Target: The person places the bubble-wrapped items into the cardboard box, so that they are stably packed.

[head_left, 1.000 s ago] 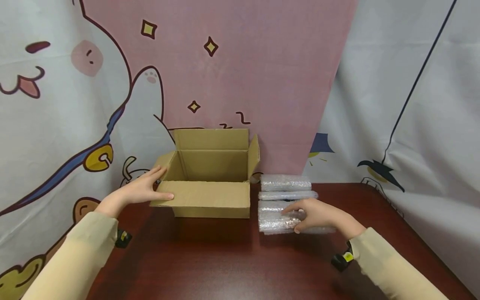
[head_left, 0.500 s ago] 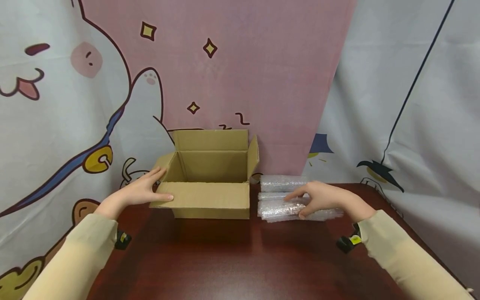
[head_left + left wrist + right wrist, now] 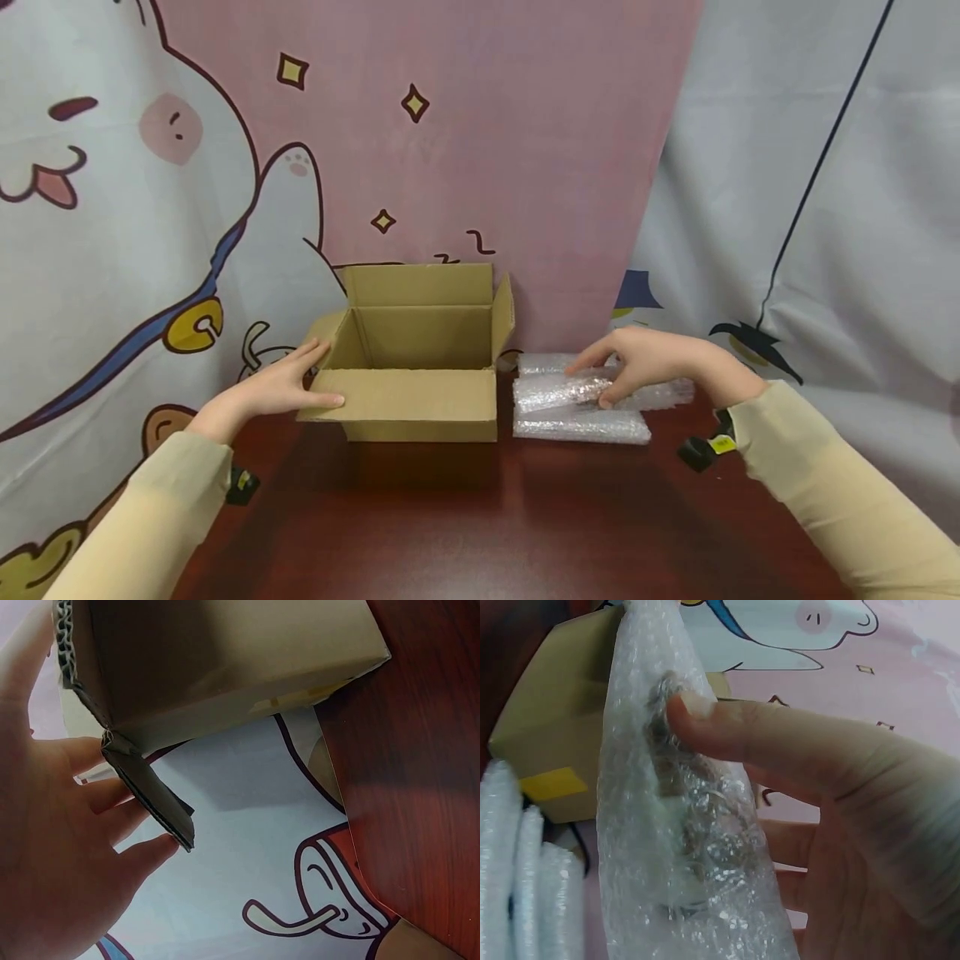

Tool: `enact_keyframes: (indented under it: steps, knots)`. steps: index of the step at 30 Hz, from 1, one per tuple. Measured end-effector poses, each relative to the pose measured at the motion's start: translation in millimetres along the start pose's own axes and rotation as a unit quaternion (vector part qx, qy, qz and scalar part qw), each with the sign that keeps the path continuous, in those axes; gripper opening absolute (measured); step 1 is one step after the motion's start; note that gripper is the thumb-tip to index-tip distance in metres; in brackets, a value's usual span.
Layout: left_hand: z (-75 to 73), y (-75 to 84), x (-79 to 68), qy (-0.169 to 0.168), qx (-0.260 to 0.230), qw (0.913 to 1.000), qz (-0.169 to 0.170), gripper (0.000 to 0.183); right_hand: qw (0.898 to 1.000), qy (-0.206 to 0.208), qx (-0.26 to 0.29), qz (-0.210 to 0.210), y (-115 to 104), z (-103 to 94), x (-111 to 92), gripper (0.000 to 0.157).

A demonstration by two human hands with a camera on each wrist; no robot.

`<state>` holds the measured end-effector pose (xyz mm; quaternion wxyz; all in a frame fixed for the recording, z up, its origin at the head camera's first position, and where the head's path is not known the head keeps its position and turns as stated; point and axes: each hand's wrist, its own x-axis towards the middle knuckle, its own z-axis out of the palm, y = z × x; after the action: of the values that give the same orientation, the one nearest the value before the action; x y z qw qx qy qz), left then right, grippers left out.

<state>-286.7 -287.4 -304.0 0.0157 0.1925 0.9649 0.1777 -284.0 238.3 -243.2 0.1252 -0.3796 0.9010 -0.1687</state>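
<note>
An open cardboard box (image 3: pixel 420 395) stands at centre-left on the table, its flaps spread. My left hand (image 3: pixel 273 386) rests on its left side. Its thumb lies on the front flap, and its fingers touch the left flap (image 3: pixel 154 799) with little bend. My right hand (image 3: pixel 660 357) pinches a clear bubble-wrap package (image 3: pixel 682 825) between thumb and fingers, raised over the others. Something darker shows through the wrap, but its kind cannot be told. Beneath it on the table lie more bubble-wrap packages (image 3: pixel 581 427), partly hidden by the held one and the hand.
The dark red-brown table (image 3: pixel 450 525) reaches forward to a cloth backdrop (image 3: pixel 562 167) with cartoon prints, close behind the box. Several bubble-wrap rolls (image 3: pixel 551 900) stand side by side in the right wrist view. A yellow patch (image 3: pixel 553 782) is on the box.
My right hand has lifted the bubble-wrap package off the pile and moved it up and away from me, baring packages beneath. My left hand has stayed on the box; the head view tilted slightly.
</note>
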Motion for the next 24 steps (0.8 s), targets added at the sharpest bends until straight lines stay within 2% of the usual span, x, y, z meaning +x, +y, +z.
enact_keyframes:
  steps: [13,24]
  knots:
    - [0.9,1.1,0.8,0.000,0.003,1.0000,-0.003,0.110,1.000,-0.003,0.005,-0.015,-39.0,-51.2,11.4,0.053]
    - [1.7,-0.9,0.7,0.002,-0.002,1.0000,-0.005,0.114,0.999,-0.004,0.000,-0.032,-65.3,-76.2,33.3,0.054]
